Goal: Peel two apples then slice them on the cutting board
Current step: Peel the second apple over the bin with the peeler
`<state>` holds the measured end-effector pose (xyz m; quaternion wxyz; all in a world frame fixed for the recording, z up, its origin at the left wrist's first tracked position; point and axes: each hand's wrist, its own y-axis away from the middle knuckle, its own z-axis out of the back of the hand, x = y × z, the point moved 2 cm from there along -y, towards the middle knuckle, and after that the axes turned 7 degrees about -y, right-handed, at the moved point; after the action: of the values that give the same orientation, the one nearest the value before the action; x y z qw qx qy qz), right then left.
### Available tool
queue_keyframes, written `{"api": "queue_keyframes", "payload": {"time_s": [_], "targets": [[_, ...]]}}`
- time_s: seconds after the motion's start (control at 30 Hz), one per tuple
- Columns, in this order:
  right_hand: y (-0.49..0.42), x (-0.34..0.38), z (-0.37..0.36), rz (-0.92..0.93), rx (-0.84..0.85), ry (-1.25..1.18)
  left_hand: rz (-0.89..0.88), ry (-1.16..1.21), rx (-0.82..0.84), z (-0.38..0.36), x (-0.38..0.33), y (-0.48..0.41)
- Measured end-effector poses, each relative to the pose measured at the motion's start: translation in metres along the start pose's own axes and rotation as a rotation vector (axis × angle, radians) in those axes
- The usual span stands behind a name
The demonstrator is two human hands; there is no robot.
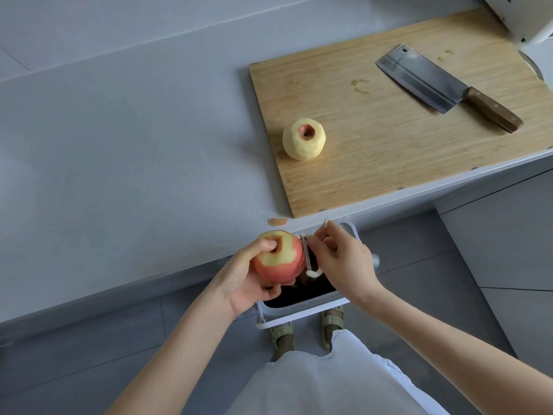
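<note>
A grey countertop (119,145) is seen from above, with a wooden cutting board (389,151) laid at two o'clock. One peeled apple (304,139) is set on the board's near-left part, with a ring of skin kept round its hollow. A cleaver (425,80) lies unused at two o'clock of it. The second apple (279,262), at six o'clock of the first, is gripped by the left hand (245,280) over a waste bin (299,310); only its top is bared. A peeler (306,254) is pinched in the curled right hand (344,262) and laid against the apple's right side. Peeling is judged a little over half done, and all slicing remains. No brand or writing can be read.
</note>
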<state>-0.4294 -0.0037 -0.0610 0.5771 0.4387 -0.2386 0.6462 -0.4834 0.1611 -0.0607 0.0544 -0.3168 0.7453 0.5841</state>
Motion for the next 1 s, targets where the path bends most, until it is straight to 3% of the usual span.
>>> {"api": "queue_keyframes", "payload": {"time_s": [0.1,0.27,0.4,0.5,0.67,0.77,0.83,1.0], "targets": [[-0.008,0.003,0.003,0.477,-0.146,0.193,0.002,0.100,0.032,-0.002,0.001,0.004],[-0.012,0.014,-0.005,0.736,-0.170,0.286,-0.029,0.058,0.031,-0.003,0.003,0.001],[-0.012,0.004,-0.013,0.695,-0.115,0.186,-0.034,0.009,-0.011,0.000,0.010,-0.004],[-0.013,-0.020,-0.016,0.525,-0.048,0.119,-0.012,0.034,-0.043,0.007,0.018,-0.004],[-0.012,-0.044,-0.021,0.238,0.073,0.039,0.016,0.092,0.099,0.009,0.014,-0.005],[-0.012,-0.035,-0.013,0.094,0.117,-0.099,0.029,0.096,0.100,0.016,0.013,-0.012],[-0.011,-0.021,-0.009,0.136,0.096,-0.098,0.046,0.091,0.077,0.019,0.014,-0.016],[-0.007,0.006,-0.022,0.508,0.011,0.192,0.044,0.093,0.085,0.013,0.020,-0.019]]}}
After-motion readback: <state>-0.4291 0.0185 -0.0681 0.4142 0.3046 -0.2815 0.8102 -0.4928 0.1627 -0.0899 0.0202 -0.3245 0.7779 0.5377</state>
